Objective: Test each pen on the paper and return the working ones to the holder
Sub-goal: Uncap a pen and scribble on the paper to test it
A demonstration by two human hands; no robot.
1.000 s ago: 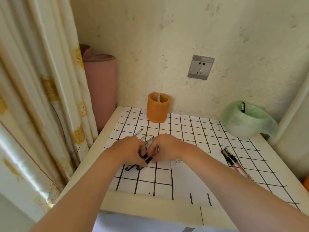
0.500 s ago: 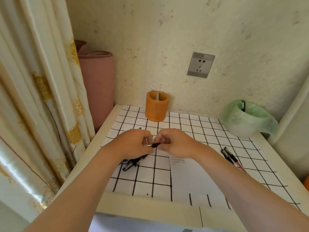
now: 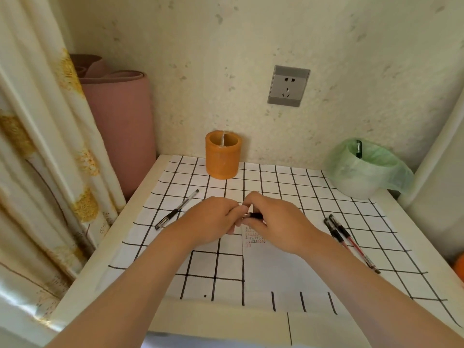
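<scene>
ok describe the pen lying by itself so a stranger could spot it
On the grid-patterned table, look at the left side, nearer than the orange holder. A clear pen lies there diagonally, alone; the other loose pens lie paired on the right.

One wide-angle head camera looks forward and down, close over the table [image 3: 216, 320], facing the wall [image 3: 200, 59].

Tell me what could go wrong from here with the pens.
1. Both the left hand and right hand pinch the held pen near the paper; a sudden pull apart might flick ink or drop a piece.
2. The two pens lie beside the right forearm; a sweep could roll them off the table.
</scene>
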